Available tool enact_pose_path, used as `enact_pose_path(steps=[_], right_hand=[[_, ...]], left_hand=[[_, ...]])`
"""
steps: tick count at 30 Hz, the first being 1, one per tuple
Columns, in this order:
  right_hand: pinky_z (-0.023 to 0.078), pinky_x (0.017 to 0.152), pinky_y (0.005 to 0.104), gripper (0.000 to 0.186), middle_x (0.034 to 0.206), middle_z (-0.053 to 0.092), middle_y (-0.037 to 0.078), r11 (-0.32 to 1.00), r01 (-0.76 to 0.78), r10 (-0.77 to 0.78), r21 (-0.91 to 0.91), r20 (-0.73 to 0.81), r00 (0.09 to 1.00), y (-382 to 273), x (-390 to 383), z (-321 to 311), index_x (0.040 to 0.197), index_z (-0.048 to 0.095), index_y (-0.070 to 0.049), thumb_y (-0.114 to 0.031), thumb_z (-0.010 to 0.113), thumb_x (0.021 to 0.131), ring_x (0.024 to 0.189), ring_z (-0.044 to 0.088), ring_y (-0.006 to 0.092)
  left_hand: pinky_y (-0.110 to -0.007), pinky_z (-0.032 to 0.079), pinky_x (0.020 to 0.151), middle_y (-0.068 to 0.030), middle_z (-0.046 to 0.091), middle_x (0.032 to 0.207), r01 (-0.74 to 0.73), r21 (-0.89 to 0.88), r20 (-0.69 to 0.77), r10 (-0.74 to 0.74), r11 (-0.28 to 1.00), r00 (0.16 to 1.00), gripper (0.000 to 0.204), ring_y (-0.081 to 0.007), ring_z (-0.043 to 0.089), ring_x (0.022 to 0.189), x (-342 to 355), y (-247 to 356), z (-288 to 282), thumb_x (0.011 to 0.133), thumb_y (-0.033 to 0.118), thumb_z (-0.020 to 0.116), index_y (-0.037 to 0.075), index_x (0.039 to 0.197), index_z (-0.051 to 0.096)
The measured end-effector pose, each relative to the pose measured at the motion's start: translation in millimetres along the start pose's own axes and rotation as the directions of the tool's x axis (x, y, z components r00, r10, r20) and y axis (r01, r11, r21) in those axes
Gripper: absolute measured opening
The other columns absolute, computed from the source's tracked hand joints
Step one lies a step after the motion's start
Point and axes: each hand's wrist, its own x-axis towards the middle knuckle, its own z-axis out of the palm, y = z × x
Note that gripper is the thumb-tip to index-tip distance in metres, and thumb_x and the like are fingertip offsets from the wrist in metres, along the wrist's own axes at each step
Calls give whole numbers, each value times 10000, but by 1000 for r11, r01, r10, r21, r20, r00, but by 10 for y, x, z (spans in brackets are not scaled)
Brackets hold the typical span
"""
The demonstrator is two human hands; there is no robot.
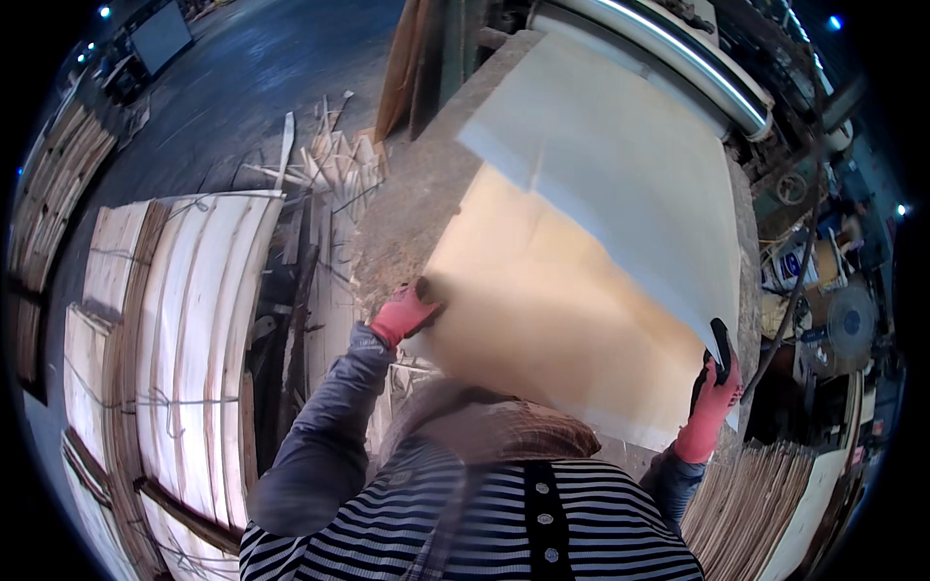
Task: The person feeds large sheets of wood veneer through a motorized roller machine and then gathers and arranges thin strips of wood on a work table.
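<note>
My left hand point(407, 313), in a pink glove with dark fingertips, is closed on the left edge of a tan veneer sheet point(552, 300) lying on a worn board bench point(412, 208). My right hand point(715, 382), similarly gloved, grips the near right edge of a thin pale grey-white sheet point(601, 155), which lies diagonally over the upper right of the tan sheet, slightly blurred. Beyond both sheets, a long shiny metal roller point(659, 58) crosses the far end of the bench.
Bundled veneer stacks point(184, 349) stand at my left, with more point(60, 184) farther off. Loose wood strips point(329, 165) lie beside the bench. At right are a handwheel point(790, 189), a round fan point(850, 322) and an upright stack of thin sheets point(746, 508).
</note>
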Motion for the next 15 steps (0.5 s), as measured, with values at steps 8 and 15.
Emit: enact_pose_path(steps=[8, 15], right_hand=[[482, 728, 318, 408, 1025, 598, 177, 999, -39, 39, -11, 32, 999, -5, -91, 104, 1138, 528, 5, -127, 489, 754, 846, 609, 271], [503, 664, 341, 449, 1028, 590, 193, 995, 103, -103, -20, 2, 995, 22, -81, 164, 1124, 530, 13, -323, 496, 827, 776, 634, 308]], left_hand=[[-248, 466, 529, -67, 570, 831, -657, -29, 212, 647, 753, 732, 358, -149, 574, 660, 165, 74, -258, 831, 349, 573, 59, 1041, 567], [-189, 381, 450, 19, 536, 670, 128, -401, 343, 20, 907, 939, 275, -61, 475, 494, 38, 257, -316, 829, 313, 583, 96, 998, 585]])
